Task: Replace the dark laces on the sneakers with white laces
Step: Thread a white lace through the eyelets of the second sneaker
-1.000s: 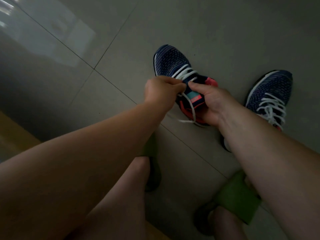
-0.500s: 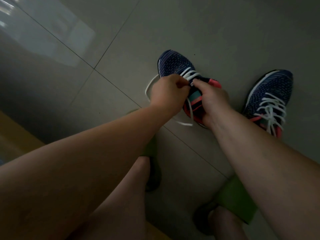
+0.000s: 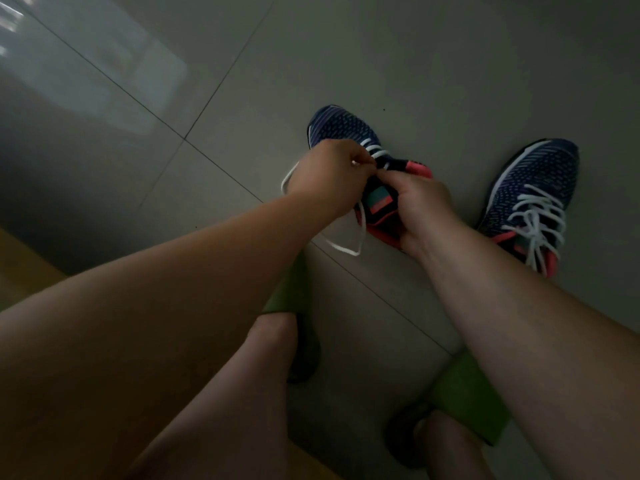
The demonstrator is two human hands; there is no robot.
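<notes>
No readable text, brand, number or label appears on either sneaker [image 3: 346, 131], the laces or the floor.

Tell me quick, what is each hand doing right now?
Left hand: fingers curled, pinching the white lace at the near sneaker.
Right hand: grips that sneaker's tongue and collar, steadying it.

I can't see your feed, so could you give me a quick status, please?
Left hand pinching white lace. Right hand gripping left sneaker. Right sneaker laced. Nothing obstructing.
</notes>
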